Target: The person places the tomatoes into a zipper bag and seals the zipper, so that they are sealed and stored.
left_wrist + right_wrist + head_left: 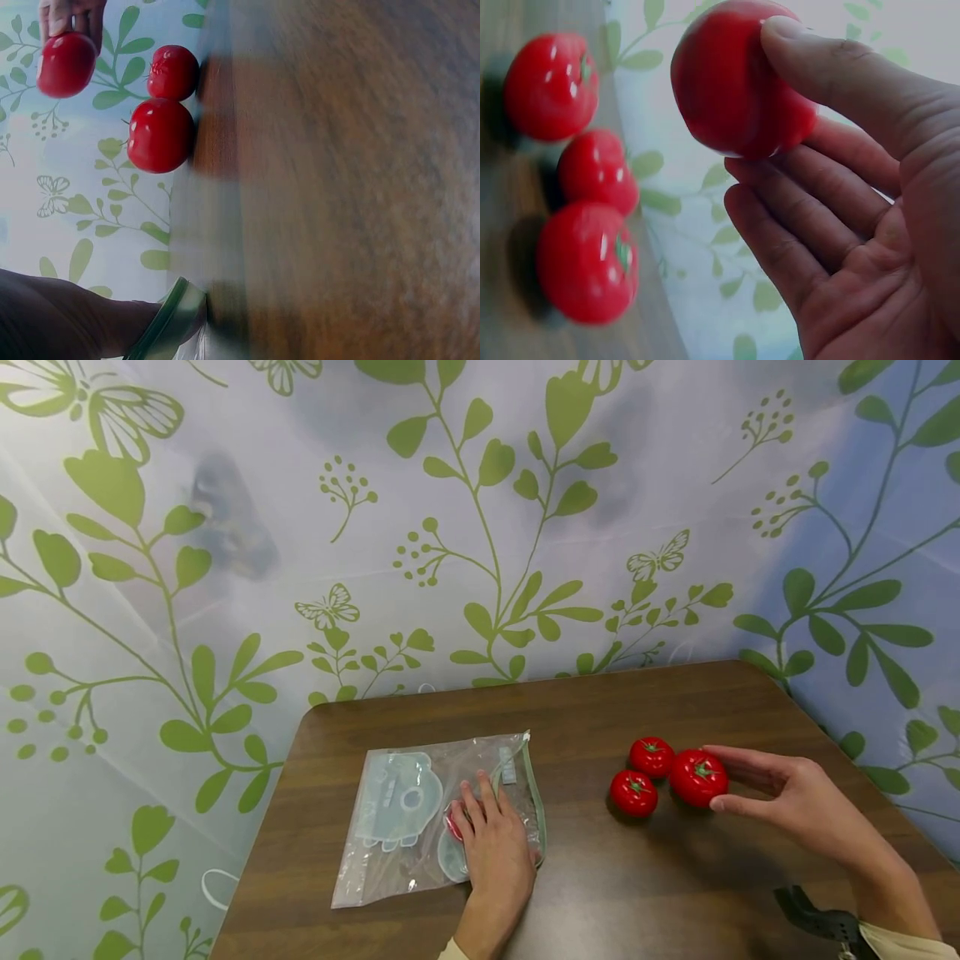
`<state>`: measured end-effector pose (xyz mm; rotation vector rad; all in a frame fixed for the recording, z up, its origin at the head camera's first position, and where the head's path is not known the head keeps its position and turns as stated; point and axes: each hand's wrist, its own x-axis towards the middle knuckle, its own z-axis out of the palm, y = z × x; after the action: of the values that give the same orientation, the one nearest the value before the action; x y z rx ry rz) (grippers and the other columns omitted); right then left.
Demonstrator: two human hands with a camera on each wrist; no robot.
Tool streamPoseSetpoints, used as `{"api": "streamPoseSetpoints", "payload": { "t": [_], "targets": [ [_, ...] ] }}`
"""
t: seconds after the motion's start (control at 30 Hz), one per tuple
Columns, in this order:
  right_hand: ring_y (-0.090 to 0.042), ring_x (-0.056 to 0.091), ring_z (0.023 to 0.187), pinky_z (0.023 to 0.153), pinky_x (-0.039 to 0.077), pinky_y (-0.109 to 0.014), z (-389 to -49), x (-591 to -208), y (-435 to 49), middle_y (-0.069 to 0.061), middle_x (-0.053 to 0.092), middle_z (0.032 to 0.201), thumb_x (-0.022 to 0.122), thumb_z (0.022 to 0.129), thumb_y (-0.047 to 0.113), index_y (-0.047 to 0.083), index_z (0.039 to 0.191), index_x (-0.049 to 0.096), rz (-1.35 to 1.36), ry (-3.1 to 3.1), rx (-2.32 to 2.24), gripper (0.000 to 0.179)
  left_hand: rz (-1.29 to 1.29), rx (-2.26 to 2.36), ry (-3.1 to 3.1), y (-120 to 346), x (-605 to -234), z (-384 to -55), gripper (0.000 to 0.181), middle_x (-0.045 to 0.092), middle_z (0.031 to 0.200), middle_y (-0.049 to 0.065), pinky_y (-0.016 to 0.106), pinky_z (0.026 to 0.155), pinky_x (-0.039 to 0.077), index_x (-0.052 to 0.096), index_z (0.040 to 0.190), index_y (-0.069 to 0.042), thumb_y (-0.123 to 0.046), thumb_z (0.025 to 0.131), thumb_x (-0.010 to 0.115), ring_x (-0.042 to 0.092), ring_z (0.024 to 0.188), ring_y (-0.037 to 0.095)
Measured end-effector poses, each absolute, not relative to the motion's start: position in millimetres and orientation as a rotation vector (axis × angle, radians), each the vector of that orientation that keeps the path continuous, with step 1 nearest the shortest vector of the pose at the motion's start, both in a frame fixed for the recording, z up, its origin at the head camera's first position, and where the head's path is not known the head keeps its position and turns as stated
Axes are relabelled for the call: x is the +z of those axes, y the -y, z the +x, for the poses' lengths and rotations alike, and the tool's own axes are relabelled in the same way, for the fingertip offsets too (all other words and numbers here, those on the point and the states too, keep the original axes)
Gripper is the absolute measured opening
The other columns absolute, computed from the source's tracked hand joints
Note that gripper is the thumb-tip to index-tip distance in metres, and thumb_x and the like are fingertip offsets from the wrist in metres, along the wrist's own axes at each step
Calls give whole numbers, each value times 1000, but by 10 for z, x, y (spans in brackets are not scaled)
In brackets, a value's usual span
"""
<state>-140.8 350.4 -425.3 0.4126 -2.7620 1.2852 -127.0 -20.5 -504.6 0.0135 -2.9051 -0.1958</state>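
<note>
A clear zip bag (345, 881) with a green zip edge and a pale blue printed figure lies on the table. My left hand (498, 843) rests on it, fingers extended over a red thing (454, 823) that they mostly cover. In the left wrist view the left thumb (112, 322) is by the green zip edge (176, 315). My right hand (802, 793) holds a shiny red tomato (697, 778) between thumb and fingers, raised off the table in the wrist views. Beside it stand tomatoes (651, 757) (633, 793); the right wrist view shows a third tomato (589, 262) there.
The brown wooden table (570, 893) has rounded far corners. A white curtain (525, 568) with green leaves and butterflies hangs directly behind it and along its right side. A black strap (817, 918) is at the right wrist.
</note>
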Motion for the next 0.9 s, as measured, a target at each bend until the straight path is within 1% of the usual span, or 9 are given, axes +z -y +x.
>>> {"api": "streamPoseSetpoints", "payload": {
  "t": [0.1, 0.27, 0.33, 0.4, 0.5, 0.73, 0.83, 0.9],
  "targets": [
    [15, 65, 118, 83, 62, -16, -1423, -4220, -3386, 28, 68, 135, 93, 89, 19, 13, 149, 68, 434, 2768, 1307, 65, 16, -189, 2904, 204, -5045, -1274, 120, 44, 169, 28, 68, 127, 33, 56, 153, 6, -44, 58, 108, 42, 156, 54],
    [13, 67, 119, 84, 64, -21, -1465, -4185, -3205, -4, 74, 142, 92, 90, 24, 17, 149, 68, 466, 2783, 1328, 64, 11, -193, 2909, 204, -5048, -1289, 121, 43, 169, 28, 68, 128, 32, 55, 154, 6, -45, 58, 108, 41, 157, 54],
    [11, 68, 118, 84, 64, -23, -1488, -4179, -3138, -13, 74, 142, 92, 90, 26, 18, 149, 68, 484, 2787, 1323, 64, 8, -200, 2911, 203, -5050, -1291, 122, 43, 169, 28, 69, 128, 31, 54, 155, 6, -45, 58, 108, 41, 157, 54],
    [9, 69, 117, 85, 64, -24, -1517, -4175, -3075, -14, 74, 141, 92, 91, 27, 17, 149, 68, 506, 2786, 1329, 64, 9, -207, 2916, 202, -5056, -1293, 123, 43, 170, 28, 69, 128, 31, 53, 155, 6, -45, 58, 108, 40, 157, 55],
    [5, 72, 117, 87, 64, -23, -1572, -4177, -2976, -13, 75, 140, 92, 91, 27, 17, 149, 68, 546, 2766, 1366, 64, 11, -213, 2913, 205, -5061, -1293, 122, 43, 170, 28, 69, 128, 31, 54, 155, 7, -44, 58, 108, 40, 157, 55],
    [-3, 76, 115, 87, 64, -24, -1686, -4154, -2725, -13, 73, 144, 91, 92, 25, 19, 150, 68, 635, 2726, 1468, 63, 9, -223, 2913, 203, -5046, -1295, 121, 43, 169, 28, 69, 128, 31, 54, 154, 7, -44, 59, 108, 40, 157, 55],
    [-8, 76, 118, 89, 64, -25, -1729, -4146, -2633, -12, 73, 144, 91, 92, 26, 21, 149, 68, 645, 2718, 1509, 63, 9, -230, 2917, 200, -5044, -1293, 120, 43, 169, 29, 69, 128, 31, 54, 154, 7, -45, 60, 107, 40, 157, 55],
    [-14, 77, 120, 91, 64, -27, -1761, -4148, -2579, -11, 73, 143, 92, 91, 26, 21, 149, 68, 652, 2708, 1533, 63, 9, -227, 2913, 199, -5041, -1291, 119, 44, 169, 29, 69, 127, 32, 55, 154, 7, -45, 60, 107, 40, 156, 55]
  ]
}}
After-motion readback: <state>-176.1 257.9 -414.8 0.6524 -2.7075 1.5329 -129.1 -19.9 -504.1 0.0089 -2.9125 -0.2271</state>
